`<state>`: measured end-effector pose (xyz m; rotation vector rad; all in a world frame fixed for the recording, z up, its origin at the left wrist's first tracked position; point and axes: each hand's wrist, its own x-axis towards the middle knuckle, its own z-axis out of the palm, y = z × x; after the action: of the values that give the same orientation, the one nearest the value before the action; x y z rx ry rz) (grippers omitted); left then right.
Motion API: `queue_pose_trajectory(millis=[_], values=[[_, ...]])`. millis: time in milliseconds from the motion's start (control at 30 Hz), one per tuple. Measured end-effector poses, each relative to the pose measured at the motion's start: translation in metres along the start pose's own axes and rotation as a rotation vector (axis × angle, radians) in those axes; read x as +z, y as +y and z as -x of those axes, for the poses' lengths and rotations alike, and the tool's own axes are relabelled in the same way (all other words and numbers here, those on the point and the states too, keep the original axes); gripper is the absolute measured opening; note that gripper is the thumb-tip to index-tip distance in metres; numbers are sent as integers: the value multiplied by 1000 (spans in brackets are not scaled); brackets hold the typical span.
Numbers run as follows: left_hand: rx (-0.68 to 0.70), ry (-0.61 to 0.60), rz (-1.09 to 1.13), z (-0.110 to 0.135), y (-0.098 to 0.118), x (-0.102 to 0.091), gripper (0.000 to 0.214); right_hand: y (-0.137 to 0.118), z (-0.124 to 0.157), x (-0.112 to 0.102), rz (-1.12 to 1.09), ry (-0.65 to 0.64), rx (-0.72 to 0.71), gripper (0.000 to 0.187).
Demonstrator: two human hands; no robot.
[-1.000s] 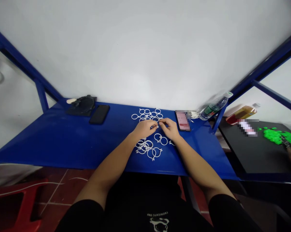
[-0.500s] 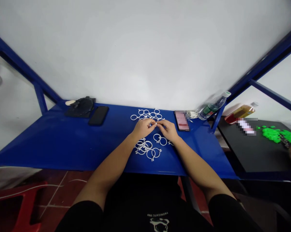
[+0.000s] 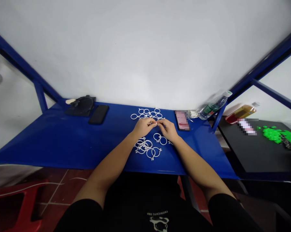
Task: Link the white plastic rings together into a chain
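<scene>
Both hands meet: my left hand (image 3: 142, 128) and right hand (image 3: 169, 129) each pinch one ring (image 3: 157, 123), steadying it from both sides; spare rings (image 3: 147, 147) lie at six o'clock, within reach.

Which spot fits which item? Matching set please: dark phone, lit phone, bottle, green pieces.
1 dark phone
2 lit phone
3 bottle
4 green pieces

A on the black table
B right of the right hand, which pinches a white ring with the left hand
C rear right corner of the blue table
D beside the black pouch

Pairs: 1-D, 2-B, 3-C, 4-A
</scene>
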<state>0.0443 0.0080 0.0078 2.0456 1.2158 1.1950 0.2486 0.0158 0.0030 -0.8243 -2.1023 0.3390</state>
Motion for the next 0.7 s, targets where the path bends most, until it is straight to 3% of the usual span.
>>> queue_pose_trajectory(millis=[267,500,567,700], values=[[15,-16,11,0,1,-1,9,-1,1,-1,23,-63,69,23],[105,85,-230,-1,-7,-5,9,-1,-1,-4,84,-25,95,20],[102,156,-283,-2,-10,-9,13,1,-3,-11,107,-78,114,16],[11,217,-292,-4,-13,-15,30,5,-6,-26,99,-323,134,6]])
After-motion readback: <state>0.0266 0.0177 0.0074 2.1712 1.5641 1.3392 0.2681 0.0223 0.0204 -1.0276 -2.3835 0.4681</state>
